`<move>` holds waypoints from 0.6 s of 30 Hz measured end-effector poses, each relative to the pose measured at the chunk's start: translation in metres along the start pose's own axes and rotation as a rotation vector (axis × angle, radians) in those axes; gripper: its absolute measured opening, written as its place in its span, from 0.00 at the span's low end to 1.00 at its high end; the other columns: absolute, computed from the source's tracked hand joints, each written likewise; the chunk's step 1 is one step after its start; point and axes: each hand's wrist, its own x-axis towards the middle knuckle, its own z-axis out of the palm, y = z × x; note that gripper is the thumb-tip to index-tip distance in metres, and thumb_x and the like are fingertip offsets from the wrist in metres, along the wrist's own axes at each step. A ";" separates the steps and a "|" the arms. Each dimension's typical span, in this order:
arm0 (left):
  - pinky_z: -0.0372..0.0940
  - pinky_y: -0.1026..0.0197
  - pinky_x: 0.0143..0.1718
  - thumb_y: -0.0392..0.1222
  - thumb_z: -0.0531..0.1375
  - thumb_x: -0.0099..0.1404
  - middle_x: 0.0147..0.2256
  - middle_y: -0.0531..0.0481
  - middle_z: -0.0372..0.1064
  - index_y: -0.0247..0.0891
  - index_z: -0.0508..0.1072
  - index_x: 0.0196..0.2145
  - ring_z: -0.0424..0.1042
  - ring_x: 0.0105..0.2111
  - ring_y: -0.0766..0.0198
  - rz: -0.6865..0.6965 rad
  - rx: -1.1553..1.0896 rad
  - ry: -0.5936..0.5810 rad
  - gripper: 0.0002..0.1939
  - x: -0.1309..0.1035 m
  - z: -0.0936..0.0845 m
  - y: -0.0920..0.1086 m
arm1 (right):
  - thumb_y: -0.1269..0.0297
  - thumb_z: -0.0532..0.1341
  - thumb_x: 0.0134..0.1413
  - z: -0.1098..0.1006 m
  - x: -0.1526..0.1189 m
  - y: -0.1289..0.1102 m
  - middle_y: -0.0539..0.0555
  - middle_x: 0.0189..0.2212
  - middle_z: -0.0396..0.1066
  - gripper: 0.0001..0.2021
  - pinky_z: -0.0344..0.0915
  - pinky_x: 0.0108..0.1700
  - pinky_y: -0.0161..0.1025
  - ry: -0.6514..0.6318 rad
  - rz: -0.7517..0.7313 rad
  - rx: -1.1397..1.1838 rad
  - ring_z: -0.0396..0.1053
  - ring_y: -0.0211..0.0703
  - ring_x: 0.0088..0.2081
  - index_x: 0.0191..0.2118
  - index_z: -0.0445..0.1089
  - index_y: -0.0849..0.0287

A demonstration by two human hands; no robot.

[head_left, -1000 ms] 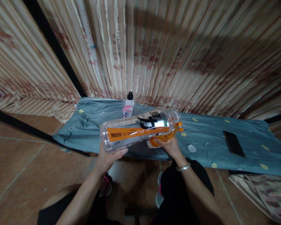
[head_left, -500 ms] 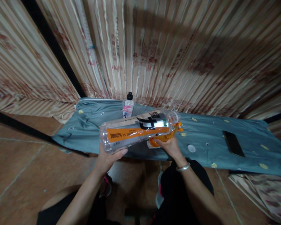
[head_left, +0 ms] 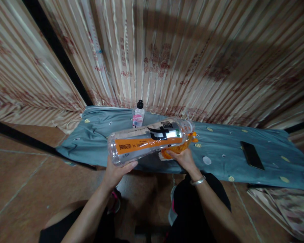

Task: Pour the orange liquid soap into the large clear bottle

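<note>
A large clear plastic bottle (head_left: 147, 141) with an orange-and-silver label lies nearly sideways in the air above the blue-green cloth. Its neck points right and slightly up. My left hand (head_left: 116, 172) is closed under and around its base end, thumb along the near side. Beneath the shoulder of the bottle, my right hand (head_left: 183, 158) grips a see-through orange object (head_left: 178, 148) with small orange knobs at its right end. The bottle hides part of that object, so its kind is unclear. Something whitish shows at its left end.
Behind the large bottle, a small pump bottle (head_left: 138, 116) with a black top stands on the cloth (head_left: 218, 145). A dark phone (head_left: 252, 155) lies on the right. Pleated curtains (head_left: 162, 60) hang behind. Black poles (head_left: 58, 54) cross the left side.
</note>
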 end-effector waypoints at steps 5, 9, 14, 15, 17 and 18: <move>0.75 0.44 0.56 0.54 0.79 0.38 0.44 0.37 0.84 0.34 0.81 0.42 0.82 0.47 0.41 -0.006 -0.005 0.001 0.35 0.000 0.001 0.002 | 0.43 0.76 0.37 0.000 0.000 -0.002 0.62 0.47 0.84 0.31 0.75 0.58 0.58 0.001 0.003 -0.005 0.81 0.65 0.51 0.46 0.76 0.56; 0.74 0.42 0.56 0.55 0.79 0.39 0.43 0.37 0.84 0.35 0.82 0.42 0.82 0.47 0.40 0.000 0.006 -0.007 0.34 0.000 0.001 0.001 | 0.44 0.75 0.39 0.000 0.000 -0.004 0.60 0.48 0.84 0.29 0.75 0.59 0.58 -0.022 -0.026 0.018 0.80 0.64 0.52 0.46 0.77 0.54; 0.75 0.43 0.55 0.57 0.79 0.40 0.43 0.37 0.84 0.34 0.82 0.42 0.83 0.45 0.40 0.009 0.017 -0.023 0.34 0.001 -0.002 -0.004 | 0.44 0.76 0.37 0.000 0.000 -0.001 0.60 0.46 0.85 0.31 0.75 0.59 0.59 -0.022 0.007 0.028 0.81 0.65 0.52 0.47 0.76 0.55; 0.75 0.44 0.55 0.57 0.79 0.40 0.43 0.37 0.84 0.34 0.82 0.42 0.83 0.45 0.40 0.011 0.011 -0.020 0.34 0.002 -0.002 -0.005 | 0.44 0.76 0.37 0.001 0.000 0.000 0.61 0.47 0.84 0.31 0.75 0.59 0.59 -0.016 0.005 0.024 0.81 0.65 0.51 0.47 0.76 0.55; 0.76 0.44 0.54 0.56 0.79 0.39 0.43 0.37 0.84 0.34 0.82 0.43 0.83 0.46 0.41 0.016 -0.011 -0.010 0.36 0.002 -0.003 -0.007 | 0.44 0.76 0.37 0.001 0.000 0.001 0.62 0.47 0.84 0.31 0.74 0.59 0.59 -0.011 0.002 0.015 0.81 0.65 0.51 0.47 0.76 0.55; 0.76 0.44 0.54 0.56 0.79 0.39 0.43 0.37 0.84 0.34 0.81 0.44 0.83 0.46 0.41 0.019 -0.024 0.001 0.37 0.002 -0.002 -0.008 | 0.43 0.76 0.37 0.001 0.000 0.002 0.62 0.47 0.84 0.31 0.74 0.59 0.59 -0.012 0.003 0.011 0.81 0.65 0.51 0.46 0.76 0.56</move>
